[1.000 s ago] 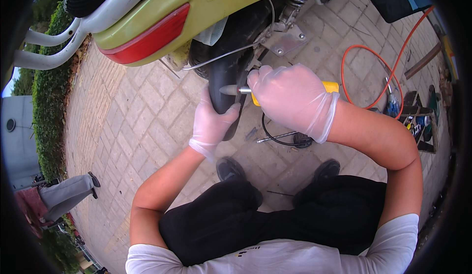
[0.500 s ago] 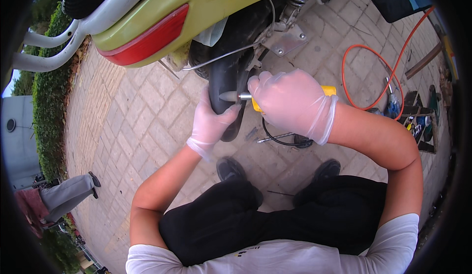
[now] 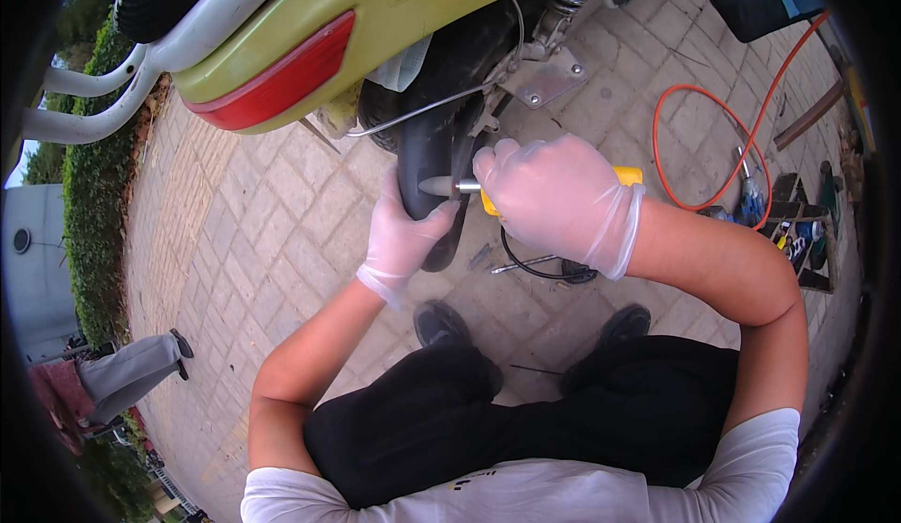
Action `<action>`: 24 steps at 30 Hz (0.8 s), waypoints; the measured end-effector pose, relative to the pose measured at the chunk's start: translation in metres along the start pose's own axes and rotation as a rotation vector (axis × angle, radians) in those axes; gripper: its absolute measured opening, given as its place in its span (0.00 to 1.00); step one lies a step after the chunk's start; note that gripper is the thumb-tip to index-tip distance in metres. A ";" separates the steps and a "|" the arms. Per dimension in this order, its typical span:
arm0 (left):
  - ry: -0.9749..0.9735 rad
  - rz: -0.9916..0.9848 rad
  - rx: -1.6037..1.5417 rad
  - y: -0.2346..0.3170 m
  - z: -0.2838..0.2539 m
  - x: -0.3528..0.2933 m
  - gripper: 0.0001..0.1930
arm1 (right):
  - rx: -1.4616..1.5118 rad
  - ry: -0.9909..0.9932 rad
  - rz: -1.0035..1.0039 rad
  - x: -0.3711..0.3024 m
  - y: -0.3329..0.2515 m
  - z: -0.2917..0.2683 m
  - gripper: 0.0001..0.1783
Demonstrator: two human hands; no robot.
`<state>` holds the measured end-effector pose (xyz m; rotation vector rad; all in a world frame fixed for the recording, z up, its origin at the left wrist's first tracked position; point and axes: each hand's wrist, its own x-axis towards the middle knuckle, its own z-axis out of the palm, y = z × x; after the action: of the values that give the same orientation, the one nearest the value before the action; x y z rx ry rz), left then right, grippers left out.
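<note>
Yellow-green scooter spans the top, black tube hanging beneath its rear! Right hand beside the tube, left hand lower down: the left's fingers and thumb grip the tube from both sides, the right's wrap around a yellow tool, its grey tip right at the tube's surface, just above the thumb!

yellow tool at black tube

Tube left of tool
</note>
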<state>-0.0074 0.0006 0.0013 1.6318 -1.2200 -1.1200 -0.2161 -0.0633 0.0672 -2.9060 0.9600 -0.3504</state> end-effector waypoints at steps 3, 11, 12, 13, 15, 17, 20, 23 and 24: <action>-0.001 -0.010 0.002 0.000 0.000 0.000 0.30 | 0.018 -0.003 -0.003 -0.001 0.000 0.000 0.08; -0.003 0.003 -0.016 0.000 0.000 0.000 0.31 | -0.045 0.064 0.022 -0.001 -0.003 -0.003 0.08; -0.002 0.000 0.001 -0.001 0.000 0.000 0.31 | -0.005 -0.012 -0.012 -0.001 -0.003 -0.003 0.08; -0.001 0.010 0.014 -0.001 0.000 0.000 0.31 | -0.002 -0.042 -0.018 -0.001 -0.003 -0.003 0.08; 0.000 0.019 0.011 -0.002 -0.001 0.001 0.31 | -0.004 -0.044 -0.014 -0.001 -0.002 -0.002 0.09; -0.001 0.015 -0.021 -0.003 -0.001 0.001 0.31 | -0.028 0.037 0.019 0.000 -0.001 -0.001 0.09; -0.002 0.010 -0.021 -0.003 -0.001 0.000 0.31 | 0.043 -0.023 0.012 -0.001 0.001 -0.001 0.10; -0.010 -0.006 -0.048 -0.001 -0.002 -0.001 0.31 | 0.024 -0.040 -0.001 -0.001 0.003 -0.001 0.10; -0.013 -0.017 -0.057 -0.001 -0.001 -0.001 0.31 | 0.016 -0.036 0.003 -0.001 0.003 -0.001 0.11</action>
<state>-0.0059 0.0016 0.0013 1.5973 -1.1736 -1.1673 -0.2192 -0.0654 0.0678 -2.8861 0.9520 -0.3029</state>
